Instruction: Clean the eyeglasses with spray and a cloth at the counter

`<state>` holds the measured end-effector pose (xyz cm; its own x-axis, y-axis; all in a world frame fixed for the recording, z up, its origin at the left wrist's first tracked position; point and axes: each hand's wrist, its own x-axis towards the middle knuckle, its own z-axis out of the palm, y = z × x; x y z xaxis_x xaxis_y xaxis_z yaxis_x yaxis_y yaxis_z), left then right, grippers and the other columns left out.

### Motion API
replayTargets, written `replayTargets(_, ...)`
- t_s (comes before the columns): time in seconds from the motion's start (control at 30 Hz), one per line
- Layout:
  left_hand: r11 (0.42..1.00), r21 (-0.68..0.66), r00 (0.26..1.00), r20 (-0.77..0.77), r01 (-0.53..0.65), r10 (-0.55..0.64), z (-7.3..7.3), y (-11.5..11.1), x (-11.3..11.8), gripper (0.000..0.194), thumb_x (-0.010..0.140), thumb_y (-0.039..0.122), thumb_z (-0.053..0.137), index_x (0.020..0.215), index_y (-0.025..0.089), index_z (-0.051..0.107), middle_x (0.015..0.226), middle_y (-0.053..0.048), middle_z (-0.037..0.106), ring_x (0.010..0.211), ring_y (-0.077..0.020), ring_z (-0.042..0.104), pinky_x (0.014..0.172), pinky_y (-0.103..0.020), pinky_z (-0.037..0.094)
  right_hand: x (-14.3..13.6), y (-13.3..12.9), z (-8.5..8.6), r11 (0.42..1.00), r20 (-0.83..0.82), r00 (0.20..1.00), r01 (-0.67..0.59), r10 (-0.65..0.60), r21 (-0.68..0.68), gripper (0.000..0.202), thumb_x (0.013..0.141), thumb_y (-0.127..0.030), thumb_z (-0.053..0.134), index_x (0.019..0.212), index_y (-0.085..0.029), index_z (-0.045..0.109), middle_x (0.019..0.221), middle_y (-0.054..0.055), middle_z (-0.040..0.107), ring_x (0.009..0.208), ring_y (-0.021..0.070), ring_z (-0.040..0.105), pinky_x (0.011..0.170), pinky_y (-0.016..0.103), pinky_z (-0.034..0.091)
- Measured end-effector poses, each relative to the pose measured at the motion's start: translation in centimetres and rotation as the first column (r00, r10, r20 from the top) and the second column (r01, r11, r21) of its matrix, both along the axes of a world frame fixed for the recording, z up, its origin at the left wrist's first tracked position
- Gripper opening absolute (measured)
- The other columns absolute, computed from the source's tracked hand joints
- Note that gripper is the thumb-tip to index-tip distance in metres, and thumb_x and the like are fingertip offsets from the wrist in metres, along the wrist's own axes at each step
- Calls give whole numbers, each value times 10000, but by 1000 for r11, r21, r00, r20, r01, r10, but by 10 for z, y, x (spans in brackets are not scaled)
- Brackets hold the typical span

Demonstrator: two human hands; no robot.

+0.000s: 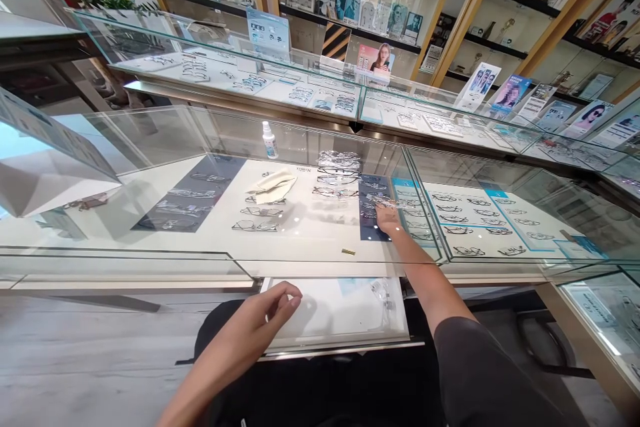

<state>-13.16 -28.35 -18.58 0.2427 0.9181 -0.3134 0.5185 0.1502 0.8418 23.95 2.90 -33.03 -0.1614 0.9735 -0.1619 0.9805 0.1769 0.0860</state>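
Note:
My right hand reaches into the glass display case over a dark blue mat. Its fingers close on a pair of eyeglasses there; the fingertips are small and partly hidden. My left hand hovers above the front left of an open white drawer, fingers curled towards the thumb, nothing visible in it. Left of the right hand lies a stack of eyeglasses, some seemingly in clear wrapping. Farther left a cream cloth partly covers a row of eyeglasses.
A white spray bottle stands at the case's back. A small gold strip lies near the front glass edge. More eyeglasses fill the right case and the dark mat at left. Clear plastic bags lie in the drawer.

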Motion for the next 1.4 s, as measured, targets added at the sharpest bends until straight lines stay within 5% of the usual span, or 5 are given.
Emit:
replayTargets(0.17, 1000, 2, 1000, -1, 1, -1, -1, 1, 0, 508, 1048, 736, 466, 1039, 259, 644, 813, 19, 399, 783, -190, 372, 716, -306, 309, 1, 2, -3, 1000, -11, 1000, -16, 16, 0, 542, 1073, -461, 605, 1550, -205, 579, 1700, 140, 506, 1572, 335, 452, 1338, 598, 236)
replayTargets(0.67, 1000, 29, 1000, -13, 13, -13, -3, 1, 0, 533, 1044, 740, 444, 1027, 243, 636, 790, 23, 399, 761, -186, 366, 702, -310, 295, -3, -3, 7, 999, 13, 1000, 14, -14, 41, 377, 1037, -407, 711, 1330, -171, 695, 1404, 129, 696, 1266, 284, 692, 1091, 533, 585)
replayTargets(1.03, 999, 28, 1000, 1, 25, -26, -3, -4, 1, 507, 1040, 719, 468, 988, 244, 638, 795, 18, 426, 753, -182, 388, 674, -303, 299, -11, -29, 32, 995, 14, 999, -40, 39, 93, 347, 1067, -345, 636, 1349, -148, 681, 1422, 152, 684, 1342, 310, 635, 1177, 556, 487)
replayTargets(1.23, 996, 73, 998, -31, 50, -48, -4, -5, -1, 461, 1046, 665, 492, 1001, 246, 679, 801, 10, 494, 749, -181, 431, 661, -284, 341, -63, -65, 58, 943, -19, 947, -318, 322, 99, 360, 1032, -106, 455, 1320, -100, 672, 1444, 243, 645, 1381, 343, 525, 1208, 498, 356)
replayTargets(1.4, 992, 82, 995, -39, 93, -90, -3, -4, -4, 472, 1058, 667, 476, 1034, 249, 694, 838, 6, 510, 783, -179, 438, 694, -272, 370, -104, -124, 66, 772, -115, 774, -632, 623, -75, 241, 1014, -101, 520, 1157, -162, 703, 1246, 146, 726, 1160, 271, 622, 1042, 406, 451)
